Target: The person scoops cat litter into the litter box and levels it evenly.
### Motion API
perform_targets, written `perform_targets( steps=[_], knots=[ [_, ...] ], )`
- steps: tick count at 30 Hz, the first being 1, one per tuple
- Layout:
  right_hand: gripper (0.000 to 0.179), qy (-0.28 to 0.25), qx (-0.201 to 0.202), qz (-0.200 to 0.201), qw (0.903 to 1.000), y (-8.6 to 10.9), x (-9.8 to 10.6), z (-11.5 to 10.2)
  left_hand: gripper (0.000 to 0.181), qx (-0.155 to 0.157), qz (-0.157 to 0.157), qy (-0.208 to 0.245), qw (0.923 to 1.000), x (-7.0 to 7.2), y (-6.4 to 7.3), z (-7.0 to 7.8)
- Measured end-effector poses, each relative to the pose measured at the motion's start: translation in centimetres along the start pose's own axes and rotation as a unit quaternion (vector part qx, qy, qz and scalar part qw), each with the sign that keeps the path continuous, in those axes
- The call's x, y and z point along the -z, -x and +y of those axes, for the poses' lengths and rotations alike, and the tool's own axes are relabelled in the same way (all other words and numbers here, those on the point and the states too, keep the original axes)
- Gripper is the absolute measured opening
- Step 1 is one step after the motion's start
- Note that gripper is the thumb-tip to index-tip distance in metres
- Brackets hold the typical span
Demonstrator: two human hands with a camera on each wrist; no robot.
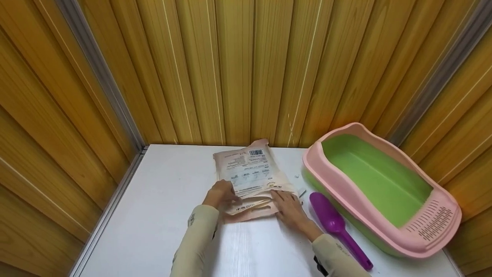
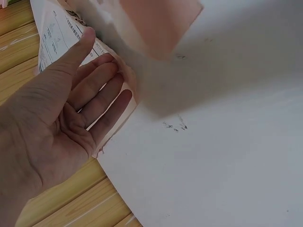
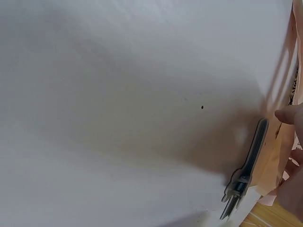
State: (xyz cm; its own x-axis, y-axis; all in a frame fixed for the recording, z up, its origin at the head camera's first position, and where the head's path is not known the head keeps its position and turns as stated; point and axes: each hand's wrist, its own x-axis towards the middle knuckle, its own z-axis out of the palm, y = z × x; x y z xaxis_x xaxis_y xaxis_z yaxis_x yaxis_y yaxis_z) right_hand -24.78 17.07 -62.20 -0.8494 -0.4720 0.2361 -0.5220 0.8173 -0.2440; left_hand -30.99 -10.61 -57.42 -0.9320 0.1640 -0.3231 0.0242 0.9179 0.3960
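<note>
A pink plastic bag [image 1: 250, 173] with a printed white label and barcode lies on the white table, its near end creased and folded in loose flaps. At its lower left, my left hand [image 1: 223, 193] touches the bag; in the left wrist view the palm shows, fingers loosely bent, fingertips right at the bag's edge [image 2: 127, 75]. My right hand [image 1: 290, 209] rests on the lower right part of the bag, fingers laid over it. Only its thumb and part of the fingers [image 3: 294, 165] show in the right wrist view, against the pink film.
To the right stands a green litter box [image 1: 378, 177] with a pink rim [image 1: 384, 192]. Beside it lies a purple scoop [image 1: 330, 219], handle toward me. A slim dark object [image 3: 246, 170] lies by the bag. Wood-look panels [image 1: 230, 69] enclose the table [image 1: 153, 215].
</note>
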Motion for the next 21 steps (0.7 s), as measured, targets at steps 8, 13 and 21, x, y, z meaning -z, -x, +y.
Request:
perform_targets(
  steps=[8, 13, 21],
  knots=[
    [0.081, 0.0, 0.005, 0.01, 0.9999, -0.3, -0.2, -0.2, 0.041, -0.019, 0.007, -0.036, 0.9991, 0.1, 0.2, 0.9],
    [0.082, 0.004, 0.005, -0.004, 1.0, -0.5, -0.1, -0.4, 0.039, -0.006, 0.007, -0.009, 0.9999, 0.2, 0.2, 0.3],
    [0.083, 0.008, 0.008, -0.019, 0.9997, -0.9, 0.0, -0.6, 0.028, -0.063, 0.044, -0.097, 0.9923, -0.5, -0.6, 0.2]
  ],
)
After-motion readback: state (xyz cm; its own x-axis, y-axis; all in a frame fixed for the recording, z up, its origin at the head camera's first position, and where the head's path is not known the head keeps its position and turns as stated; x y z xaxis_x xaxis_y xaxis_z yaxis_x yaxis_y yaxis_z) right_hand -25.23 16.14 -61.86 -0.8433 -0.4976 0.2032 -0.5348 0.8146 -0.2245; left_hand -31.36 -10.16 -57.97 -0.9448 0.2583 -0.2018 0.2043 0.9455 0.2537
